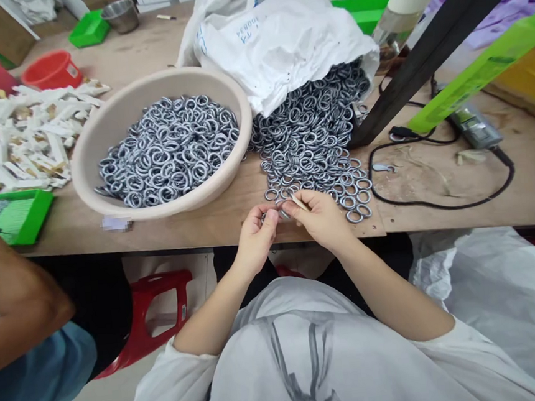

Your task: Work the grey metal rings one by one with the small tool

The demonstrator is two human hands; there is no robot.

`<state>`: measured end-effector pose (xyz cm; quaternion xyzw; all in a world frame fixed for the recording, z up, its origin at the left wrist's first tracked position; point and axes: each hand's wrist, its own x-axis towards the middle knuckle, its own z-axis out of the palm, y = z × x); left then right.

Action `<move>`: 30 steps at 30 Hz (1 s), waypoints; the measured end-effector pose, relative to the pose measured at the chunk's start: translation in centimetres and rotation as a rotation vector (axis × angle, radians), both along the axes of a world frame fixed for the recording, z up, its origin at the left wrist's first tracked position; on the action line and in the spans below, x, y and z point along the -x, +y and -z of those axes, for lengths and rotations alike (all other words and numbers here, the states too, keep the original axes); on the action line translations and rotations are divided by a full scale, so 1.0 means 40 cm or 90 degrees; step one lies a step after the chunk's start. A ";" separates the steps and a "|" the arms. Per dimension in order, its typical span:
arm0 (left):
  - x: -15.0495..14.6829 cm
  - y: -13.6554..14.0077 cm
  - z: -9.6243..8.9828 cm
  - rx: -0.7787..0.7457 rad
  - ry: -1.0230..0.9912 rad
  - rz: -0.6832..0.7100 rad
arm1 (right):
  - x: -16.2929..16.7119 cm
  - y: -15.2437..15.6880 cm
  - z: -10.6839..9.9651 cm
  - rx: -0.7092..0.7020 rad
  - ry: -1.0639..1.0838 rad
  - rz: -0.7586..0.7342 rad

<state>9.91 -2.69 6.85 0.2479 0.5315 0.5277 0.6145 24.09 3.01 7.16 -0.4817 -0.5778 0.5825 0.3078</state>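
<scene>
My left hand (256, 234) and my right hand (319, 216) meet at the table's front edge, fingertips together. The left pinches a small metal ring (269, 215). The right holds a thin pale stick-like piece (299, 202) against that ring. Just beyond my fingers lies a heap of loose metal rings (312, 143) spilling from a white plastic bag (281, 40). A beige round basin (103, 146) to the left holds several more rings (167, 150).
Another person's arm (8, 292) is at the left by a green tray (34, 214) and a pile of white pieces (18, 138). Red bowls (52, 69) stand far left. A black cable (436, 201) and a black bar (441, 38) lie right.
</scene>
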 end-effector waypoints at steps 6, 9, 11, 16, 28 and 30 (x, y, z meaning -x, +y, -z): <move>-0.009 0.014 0.010 -0.030 0.053 0.023 | 0.004 -0.026 0.009 0.081 0.116 0.024; -0.008 0.009 -0.008 -0.019 0.044 0.013 | 0.001 -0.032 -0.009 0.041 0.098 0.056; -0.014 0.002 -0.024 -0.004 0.004 0.003 | 0.001 -0.038 -0.027 -0.009 0.096 0.076; -0.028 -0.013 -0.055 0.005 -0.061 0.024 | 0.001 -0.044 -0.054 -0.056 0.093 0.018; -0.020 -0.018 -0.056 0.014 -0.078 0.025 | -0.044 -0.077 -0.086 -0.321 -0.100 -0.134; -0.020 -0.019 -0.055 0.015 -0.077 0.034 | -0.042 -0.081 -0.087 -0.330 -0.113 -0.140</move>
